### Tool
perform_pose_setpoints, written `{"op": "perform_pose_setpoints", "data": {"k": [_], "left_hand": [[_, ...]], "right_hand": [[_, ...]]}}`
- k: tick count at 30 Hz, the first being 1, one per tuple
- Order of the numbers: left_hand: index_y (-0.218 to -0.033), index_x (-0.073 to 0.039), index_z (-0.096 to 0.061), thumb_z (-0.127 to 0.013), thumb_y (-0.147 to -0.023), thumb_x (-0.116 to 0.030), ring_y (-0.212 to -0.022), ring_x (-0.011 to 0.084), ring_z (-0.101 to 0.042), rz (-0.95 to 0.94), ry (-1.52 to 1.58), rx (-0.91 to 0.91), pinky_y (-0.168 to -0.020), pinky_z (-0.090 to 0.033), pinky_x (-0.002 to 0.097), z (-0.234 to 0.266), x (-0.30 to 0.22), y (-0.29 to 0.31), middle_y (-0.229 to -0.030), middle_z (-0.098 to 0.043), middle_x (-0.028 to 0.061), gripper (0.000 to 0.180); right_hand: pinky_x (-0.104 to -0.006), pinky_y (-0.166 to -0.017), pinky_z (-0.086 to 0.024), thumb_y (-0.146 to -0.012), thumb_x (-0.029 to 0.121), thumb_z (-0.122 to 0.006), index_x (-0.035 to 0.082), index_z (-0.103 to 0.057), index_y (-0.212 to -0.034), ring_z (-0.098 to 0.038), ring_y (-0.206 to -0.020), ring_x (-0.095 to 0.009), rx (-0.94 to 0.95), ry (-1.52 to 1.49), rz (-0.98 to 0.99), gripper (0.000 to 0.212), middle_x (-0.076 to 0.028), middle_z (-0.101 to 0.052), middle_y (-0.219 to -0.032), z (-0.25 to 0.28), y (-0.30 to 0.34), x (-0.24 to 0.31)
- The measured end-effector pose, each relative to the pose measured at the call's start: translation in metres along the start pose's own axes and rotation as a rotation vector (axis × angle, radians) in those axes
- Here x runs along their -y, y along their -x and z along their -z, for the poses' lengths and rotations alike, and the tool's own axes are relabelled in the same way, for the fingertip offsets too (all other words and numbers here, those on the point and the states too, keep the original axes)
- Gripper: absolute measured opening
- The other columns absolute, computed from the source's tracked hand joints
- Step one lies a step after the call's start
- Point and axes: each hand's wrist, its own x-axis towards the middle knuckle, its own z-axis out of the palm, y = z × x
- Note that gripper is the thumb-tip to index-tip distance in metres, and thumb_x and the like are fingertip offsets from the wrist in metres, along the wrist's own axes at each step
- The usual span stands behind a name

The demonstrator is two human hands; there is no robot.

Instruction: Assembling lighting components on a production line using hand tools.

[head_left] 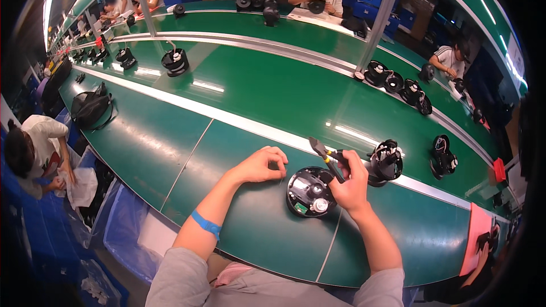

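We judge the black housing (304, 185) on our bench (253, 224) light, stiff and slick, best held by its rim. At its ten o'clock our left hand (261, 166) curls its fingers narrow, perhaps pinching something, we cannot tell; at three our right hand (351, 185) grips cutters (326, 160). The bench's near edge lies at six, sliding room toward nine.

The person wears a pale grey top (284, 295), plain and softly creased, its left sleeve (181, 277) and right sleeve (380, 291) loose and short – both ending near the elbow. A flat, bright blue band (206, 225) circles the left forearm (215, 204) – its end sticking out slightly.
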Motion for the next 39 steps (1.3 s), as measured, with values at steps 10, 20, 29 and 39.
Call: {"op": "perform_pose_setpoints", "data": {"k": [10,20,29,39], "left_hand": [[-0.102,-0.003,-0.067,-0.069,-0.092,-0.025,-0.081,0.0126,-0.062,0.082,0.400,0.032,-0.075,-0.051,0.0288,-0.008,-0.021,-0.003,-0.101,-0.067,0.0061,0.024],[-0.142,-0.009,-0.046,-0.056,-0.097,-0.016,-0.059,0.0136,-0.064,0.270,0.638,0.122,-0.047,-0.053,0.0266,-0.030,-0.040,-0.006,-0.092,-0.069,0.0101,0.046],[-0.142,-0.013,-0.048,-0.054,-0.100,-0.024,-0.063,0.0131,-0.065,0.330,0.667,-0.270,-0.054,-0.055,0.0265,-0.018,-0.026,-0.011,-0.088,-0.068,0.0074,0.045],[-0.145,-0.011,-0.045,-0.051,-0.101,-0.031,-0.065,0.0137,-0.065,0.329,0.638,-0.296,-0.059,-0.053,0.0266,-0.033,-0.008,-0.027,-0.084,-0.068,0.0078,0.048]], "right_hand": [[-0.0199,-0.064,-0.039,-0.093,0.029,-0.062,-0.001,-0.047,-0.119,-0.047,-0.074,-0.007,-0.089,-0.556,-0.225,0.042,-0.001,-0.049,-0.088,-0.017,0.012,-0.071],[-0.0192,-0.056,-0.034,-0.091,0.029,-0.063,0.004,-0.047,-0.122,-0.043,-0.073,-0.005,-0.210,-0.662,-0.373,0.042,0.002,-0.048,-0.093,-0.021,0.027,-0.089],[-0.0247,-0.075,-0.043,-0.094,0.027,-0.061,0.003,-0.048,-0.116,-0.048,-0.089,-0.011,-0.124,-0.297,-0.217,0.036,-0.003,-0.050,-0.099,-0.006,0.001,-0.052],[-0.0357,-0.086,-0.056,-0.105,0.032,-0.040,0.007,-0.023,-0.151,-0.047,-0.125,-0.025,-0.422,-0.272,-0.369,0.055,-0.014,-0.035,-0.143,-0.002,0.003,-0.125]]}}
